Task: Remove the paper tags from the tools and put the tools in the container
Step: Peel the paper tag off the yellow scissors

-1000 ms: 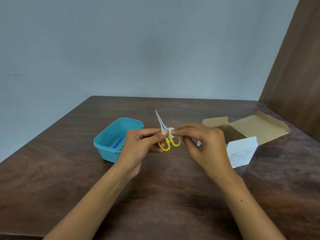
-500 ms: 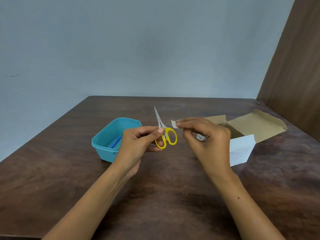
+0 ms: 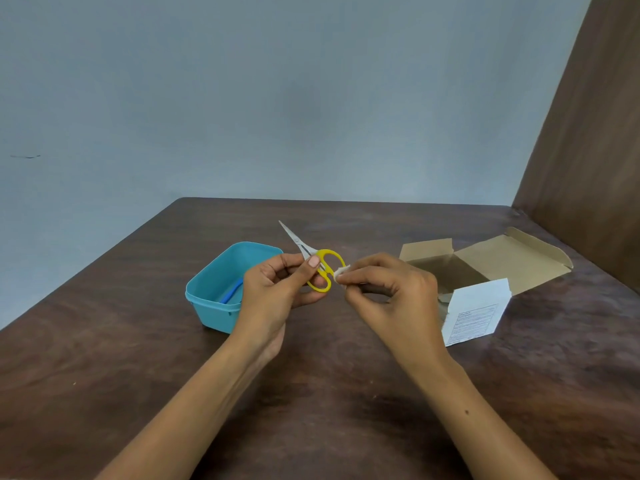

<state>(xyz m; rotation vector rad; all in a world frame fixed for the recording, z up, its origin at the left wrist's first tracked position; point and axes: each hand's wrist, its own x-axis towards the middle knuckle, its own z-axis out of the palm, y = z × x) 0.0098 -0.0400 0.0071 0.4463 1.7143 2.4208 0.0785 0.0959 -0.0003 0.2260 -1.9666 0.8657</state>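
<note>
One blue-handled tool lies in my teal container. Yellow-handled scissors: gripped in my left hand, above the table. Paper tag: pinched by my right hand, seemingly off. Binning remains.

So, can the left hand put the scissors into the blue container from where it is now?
Probably yes: the left hand holds the scissors right beside the open blue container, and nothing stands between them.
</note>
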